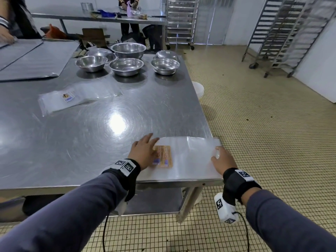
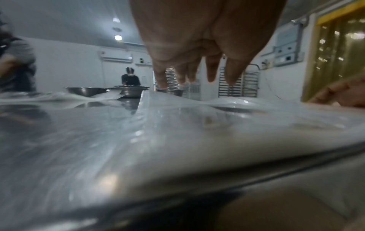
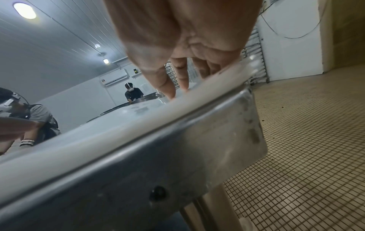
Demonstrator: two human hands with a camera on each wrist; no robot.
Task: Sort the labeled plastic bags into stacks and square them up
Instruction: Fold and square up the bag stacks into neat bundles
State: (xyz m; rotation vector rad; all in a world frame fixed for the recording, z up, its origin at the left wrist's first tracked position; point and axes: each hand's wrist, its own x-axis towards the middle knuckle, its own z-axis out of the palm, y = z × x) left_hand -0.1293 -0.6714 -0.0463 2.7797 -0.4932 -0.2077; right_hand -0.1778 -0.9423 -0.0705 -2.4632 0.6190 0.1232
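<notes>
A stack of clear plastic bags [image 1: 192, 157] with an orange label [image 1: 164, 156] lies at the near right corner of the steel table [image 1: 109, 142], its right end reaching the table's edge. My left hand [image 1: 145, 151] lies flat on the stack's left end, fingers straight and partly over the label. My right hand [image 1: 223, 160] has its fingertips down on the stack's right end at the corner. The wrist views show the left hand [image 2: 197, 46] and right hand [image 3: 177, 46] with extended fingers on the plastic [image 2: 217, 125]. A second pile of clear bags [image 1: 81, 96] with a small label lies farther left.
Several steel bowls [image 1: 126, 66] stand at the table's far end. Large grey sheets [image 1: 36, 59] lie at the far left, under another person's hand [image 1: 6, 38]. A white bucket [image 1: 199, 90] sits below the right edge. Wheeled racks [image 1: 283, 33] stand on the tiled floor.
</notes>
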